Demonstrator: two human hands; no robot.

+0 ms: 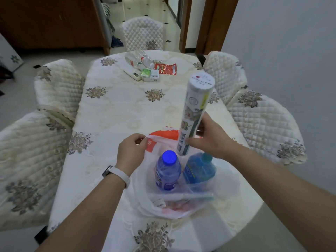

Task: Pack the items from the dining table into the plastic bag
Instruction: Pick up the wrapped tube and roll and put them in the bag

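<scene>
Tube (195, 113) hangs tilted over the bag (145, 202) mouth, right hand (209, 140) wrapped round its lower end; left hand (131, 150) fingers (140, 137) pinch the rim. Risk: rim slips, or tube topples the blue-capped bottle (167, 171).

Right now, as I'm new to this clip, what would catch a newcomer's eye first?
The tall printed tube, held nearly upright by the right hand over the plastic bag at the table's near end. The left hand pinches the bag's rim open, with a blue-capped bottle and a blue jug standing inside. Loose packets lie at the far end.
</scene>
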